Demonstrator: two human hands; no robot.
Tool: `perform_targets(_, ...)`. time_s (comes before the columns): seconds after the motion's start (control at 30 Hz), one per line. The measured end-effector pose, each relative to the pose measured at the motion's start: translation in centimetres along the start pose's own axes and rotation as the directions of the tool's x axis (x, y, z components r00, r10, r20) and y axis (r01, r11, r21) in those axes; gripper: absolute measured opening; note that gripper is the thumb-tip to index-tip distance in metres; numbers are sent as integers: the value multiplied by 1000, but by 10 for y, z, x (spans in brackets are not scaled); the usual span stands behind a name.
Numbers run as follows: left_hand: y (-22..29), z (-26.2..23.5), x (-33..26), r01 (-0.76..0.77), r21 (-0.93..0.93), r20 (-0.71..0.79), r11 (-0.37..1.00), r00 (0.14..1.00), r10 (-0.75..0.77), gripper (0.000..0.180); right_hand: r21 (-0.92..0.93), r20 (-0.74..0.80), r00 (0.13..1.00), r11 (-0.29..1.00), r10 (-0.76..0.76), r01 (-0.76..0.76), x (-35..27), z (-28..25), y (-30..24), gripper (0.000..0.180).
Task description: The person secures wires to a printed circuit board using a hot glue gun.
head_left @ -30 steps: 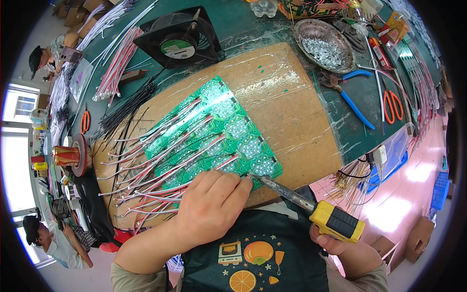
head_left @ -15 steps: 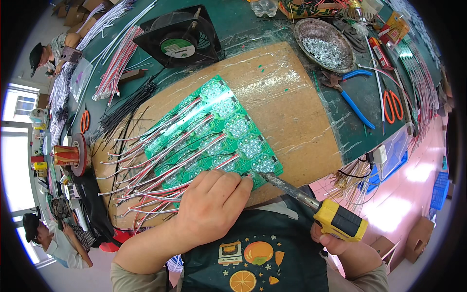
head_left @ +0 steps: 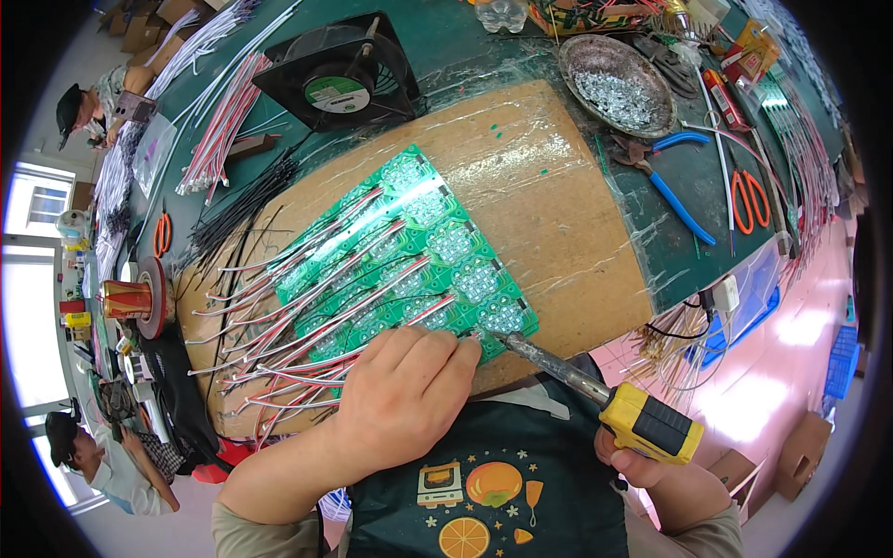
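Note:
A green circuit board panel (head_left: 446, 244), with rows of round lamp-like clusters, lies on a brown board. Red, white and black wires (head_left: 307, 312) run from its rows toward the left. My left hand (head_left: 400, 386) rests over the panel's near edge, fingers closed in a pinch at the wire ends; the fingertips and what they grip are mostly hidden. In my right hand (head_left: 637, 462) is a yellow-and-black soldering iron (head_left: 651, 423). Its metal barrel slants up to the left, and the tip meets the panel's near edge just beside my left fingertips.
The brown work board (head_left: 558, 223) lies on a green table. Behind stand a black fan (head_left: 339, 74) and a metal dish (head_left: 619, 88) of silvery bits. Blue-handled pliers (head_left: 665, 181) and orange scissors (head_left: 749, 200) lie right. A wire spool (head_left: 152, 296) stands left; two people are beyond.

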State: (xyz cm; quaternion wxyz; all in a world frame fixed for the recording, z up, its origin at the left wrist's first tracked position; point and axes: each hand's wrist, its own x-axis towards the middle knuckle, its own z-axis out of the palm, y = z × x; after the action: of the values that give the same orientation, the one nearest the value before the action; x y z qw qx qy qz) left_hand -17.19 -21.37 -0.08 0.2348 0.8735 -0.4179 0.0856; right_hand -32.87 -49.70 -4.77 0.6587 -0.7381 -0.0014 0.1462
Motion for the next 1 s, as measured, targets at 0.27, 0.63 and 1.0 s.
perform_targets(0.27,1,0,-1,-34,48,11,998,999,34,33,90,-8,1000,996,-25,25,5,2,-3,15)
perform_targets(0.63,4,0,-1,-117,156,56,981,992,110,29,92,-3,1000,996,1,-1,9,4,-7,13)
perform_targets(1.0,5,-3,1,-139,178,93,974,988,124,29,50,-12,1000,999,-12,12,7,4,-5,14)
